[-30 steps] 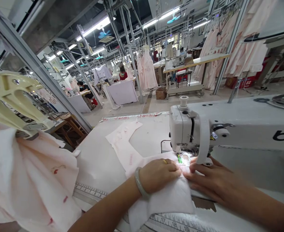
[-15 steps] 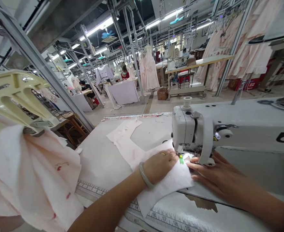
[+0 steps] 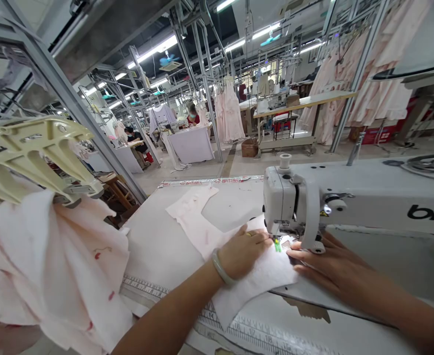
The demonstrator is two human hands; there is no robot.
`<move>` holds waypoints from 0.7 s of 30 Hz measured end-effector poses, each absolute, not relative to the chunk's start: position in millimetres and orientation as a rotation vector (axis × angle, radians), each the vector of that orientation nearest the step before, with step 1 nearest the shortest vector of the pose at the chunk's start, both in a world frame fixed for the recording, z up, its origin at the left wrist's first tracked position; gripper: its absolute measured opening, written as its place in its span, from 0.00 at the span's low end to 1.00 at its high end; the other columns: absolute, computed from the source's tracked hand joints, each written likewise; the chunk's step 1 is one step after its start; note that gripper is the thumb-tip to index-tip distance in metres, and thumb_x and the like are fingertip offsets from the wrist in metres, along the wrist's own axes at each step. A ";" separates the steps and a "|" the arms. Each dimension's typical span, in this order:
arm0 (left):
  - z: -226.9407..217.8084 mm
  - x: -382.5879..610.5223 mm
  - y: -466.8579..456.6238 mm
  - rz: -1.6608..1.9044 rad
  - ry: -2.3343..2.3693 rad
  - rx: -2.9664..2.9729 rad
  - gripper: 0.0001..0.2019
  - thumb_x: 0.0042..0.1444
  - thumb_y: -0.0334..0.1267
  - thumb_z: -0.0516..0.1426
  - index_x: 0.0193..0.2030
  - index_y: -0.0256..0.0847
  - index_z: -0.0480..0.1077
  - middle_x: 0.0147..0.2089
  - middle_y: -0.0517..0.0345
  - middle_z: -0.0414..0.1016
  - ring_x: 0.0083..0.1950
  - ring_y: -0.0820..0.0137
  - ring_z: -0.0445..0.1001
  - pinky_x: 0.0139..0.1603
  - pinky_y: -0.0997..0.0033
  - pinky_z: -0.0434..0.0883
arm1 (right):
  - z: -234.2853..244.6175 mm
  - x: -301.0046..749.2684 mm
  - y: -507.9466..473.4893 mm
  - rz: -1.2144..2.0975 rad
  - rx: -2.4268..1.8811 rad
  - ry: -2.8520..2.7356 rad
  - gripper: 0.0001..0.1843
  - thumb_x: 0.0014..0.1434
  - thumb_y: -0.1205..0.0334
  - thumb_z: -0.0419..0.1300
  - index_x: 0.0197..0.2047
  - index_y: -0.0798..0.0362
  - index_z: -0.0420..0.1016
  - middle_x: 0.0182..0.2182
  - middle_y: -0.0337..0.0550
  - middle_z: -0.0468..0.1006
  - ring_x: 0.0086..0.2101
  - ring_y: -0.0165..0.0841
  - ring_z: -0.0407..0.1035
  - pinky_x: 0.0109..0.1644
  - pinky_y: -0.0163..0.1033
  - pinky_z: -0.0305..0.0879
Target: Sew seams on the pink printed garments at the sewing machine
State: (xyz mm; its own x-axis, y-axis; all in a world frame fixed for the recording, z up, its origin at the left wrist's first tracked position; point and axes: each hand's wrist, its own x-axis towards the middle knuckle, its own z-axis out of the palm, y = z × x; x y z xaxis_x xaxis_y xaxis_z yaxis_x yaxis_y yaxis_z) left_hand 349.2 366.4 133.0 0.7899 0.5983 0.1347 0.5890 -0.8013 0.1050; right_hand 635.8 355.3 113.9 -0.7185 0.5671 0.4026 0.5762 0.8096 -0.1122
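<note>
A pale pink fabric piece (image 3: 198,222) lies on the white sewing table (image 3: 157,246) and runs under the head of a white sewing machine (image 3: 294,202). My left hand (image 3: 242,251), with a jade bangle on the wrist, lies flat on the fabric just left of the needle, fingers stretched out. My right hand (image 3: 320,264) rests flat on the fabric's edge to the right of the presser foot, under the machine arm, fingers extended.
A cream plastic hanger clamp (image 3: 35,158) at the left holds a bundle of pink garments (image 3: 54,266). A ruler strip (image 3: 253,330) runs along the table's front edge. Other people sit at tables far back; pink dresses (image 3: 231,111) hang from overhead rails.
The fabric has fed back under the needle, so less of it hangs in front. Both hands have slid slightly away from me with it.
</note>
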 end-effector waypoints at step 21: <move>181.9 265.4 201.6 -0.586 1.642 2.100 0.15 0.68 0.51 0.61 0.46 0.40 0.77 0.46 0.46 0.84 0.46 0.54 0.83 0.44 0.62 0.75 | 175.2 559.8 293.6 0.333 -0.380 -2.839 0.31 0.74 0.37 0.57 0.69 0.49 0.76 0.63 0.51 0.78 0.61 0.49 0.75 0.66 0.59 0.75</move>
State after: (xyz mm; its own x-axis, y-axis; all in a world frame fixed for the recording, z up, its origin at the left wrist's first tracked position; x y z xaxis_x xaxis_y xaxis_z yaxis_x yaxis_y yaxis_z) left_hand 265.4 201.6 181.9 0.2180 0.8011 -0.5574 0.9730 -0.2227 0.0606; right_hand 559.8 293.6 175.2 -0.9327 0.2850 0.2213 0.2259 0.9395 -0.2575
